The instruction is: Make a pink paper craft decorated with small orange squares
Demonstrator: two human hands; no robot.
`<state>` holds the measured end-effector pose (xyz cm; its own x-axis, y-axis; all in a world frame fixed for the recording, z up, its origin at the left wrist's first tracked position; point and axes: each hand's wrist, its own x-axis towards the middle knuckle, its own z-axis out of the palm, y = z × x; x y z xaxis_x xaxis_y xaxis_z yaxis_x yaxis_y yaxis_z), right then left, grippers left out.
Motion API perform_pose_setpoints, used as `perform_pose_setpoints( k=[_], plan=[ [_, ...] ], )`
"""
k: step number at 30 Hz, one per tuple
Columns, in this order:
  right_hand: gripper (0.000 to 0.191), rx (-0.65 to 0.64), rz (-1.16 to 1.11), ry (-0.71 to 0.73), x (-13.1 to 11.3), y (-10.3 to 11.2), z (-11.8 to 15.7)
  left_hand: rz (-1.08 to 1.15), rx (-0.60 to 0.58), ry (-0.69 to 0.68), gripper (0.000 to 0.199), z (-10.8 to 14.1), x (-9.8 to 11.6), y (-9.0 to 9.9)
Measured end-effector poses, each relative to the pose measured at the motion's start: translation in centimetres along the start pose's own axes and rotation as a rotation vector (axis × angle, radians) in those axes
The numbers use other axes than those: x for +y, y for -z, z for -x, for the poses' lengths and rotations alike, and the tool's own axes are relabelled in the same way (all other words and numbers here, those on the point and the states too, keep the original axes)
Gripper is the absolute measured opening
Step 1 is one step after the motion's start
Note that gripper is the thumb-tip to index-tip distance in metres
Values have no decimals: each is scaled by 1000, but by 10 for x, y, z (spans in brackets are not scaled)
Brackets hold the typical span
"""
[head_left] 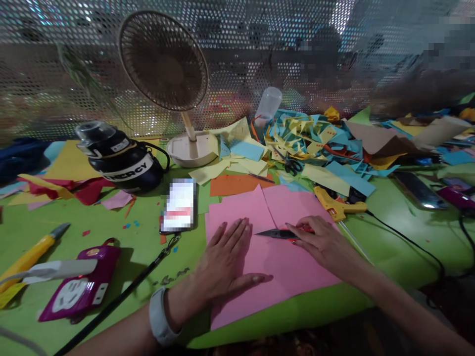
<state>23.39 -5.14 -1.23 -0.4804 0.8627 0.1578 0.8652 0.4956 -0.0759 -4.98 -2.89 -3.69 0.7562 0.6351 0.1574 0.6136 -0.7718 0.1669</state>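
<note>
Pink paper sheets [293,277] lie stacked at the front edge of the green table, with a slit or edge running down from their top. My left hand [228,264] rests flat on the paper's left part, fingers spread and holding nothing; a pale band is on its wrist. Over the right part, my right hand [315,240] has its fingers on the red handles of dark-bladed scissors [272,233]. The scissors' blades point left towards my left hand, without touching it, and look closed.
A yellow glue gun [336,202] lies right of the paper, its cable trailing right. Behind are a fan [191,148], coloured scraps [308,133] and black scissors [293,165]. A phone [180,205], black bottle [126,163] and purple device [81,284] stand or lie left.
</note>
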Motion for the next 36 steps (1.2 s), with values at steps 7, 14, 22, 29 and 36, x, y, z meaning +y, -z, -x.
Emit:
perform_pose_setpoints(
  k=[7, 14, 22, 29, 36],
  plan=[
    [40, -27, 55, 11, -6, -5, -4, 22, -14, 15, 100, 1, -1, -3],
    [39, 39, 40, 36, -4, -7, -1, 10, -5, 5, 100, 0, 0, 0],
    [38, 90, -4, -4, 10, -3, 7, 67, -27, 16, 101, -18, 13, 3],
    [46, 97, 2, 11, 15, -3, 12, 29, -2, 30, 103, -7, 3, 8],
    [38, 76, -14, -30, 2, -5, 5, 2, -53, 22, 107, 5, -8, 7]
  ],
)
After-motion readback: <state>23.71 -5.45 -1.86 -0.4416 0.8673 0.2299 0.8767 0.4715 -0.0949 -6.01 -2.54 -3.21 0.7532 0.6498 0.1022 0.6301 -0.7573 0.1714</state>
